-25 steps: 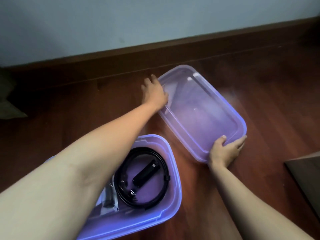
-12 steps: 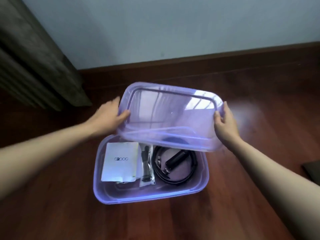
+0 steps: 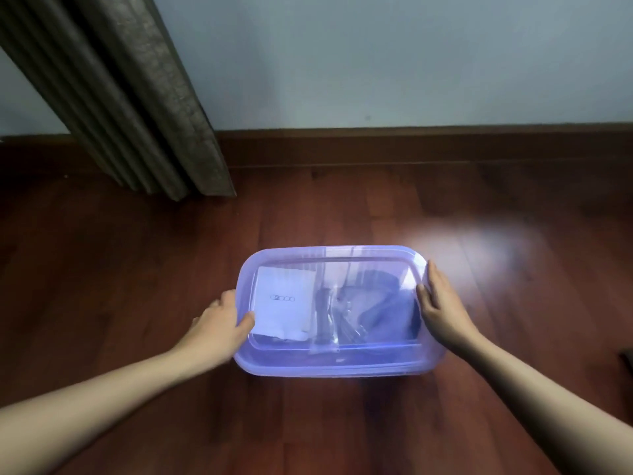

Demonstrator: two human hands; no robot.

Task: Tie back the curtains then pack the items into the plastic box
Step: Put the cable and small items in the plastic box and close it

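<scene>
A translucent purple plastic box (image 3: 329, 366) sits on the wooden floor with its clear purple lid (image 3: 342, 255) lying flat on top. Through the lid I see a white paper packet (image 3: 282, 303) on the left and dark, blurred items (image 3: 380, 310) on the right. My left hand (image 3: 219, 327) grips the lid's left edge, thumb on top. My right hand (image 3: 440, 303) rests flat against the lid's right edge, fingers extended.
A dark grey curtain (image 3: 137, 108) hangs at the upper left, reaching the floor. A pale wall with a brown skirting board (image 3: 411, 142) runs behind the box. A dark object (image 3: 627, 354) shows at the right edge.
Both hands lifted the lid from the floor at the right, carried it over the box and lowered it onto the box. The view has turned left, showing the curtain.
</scene>
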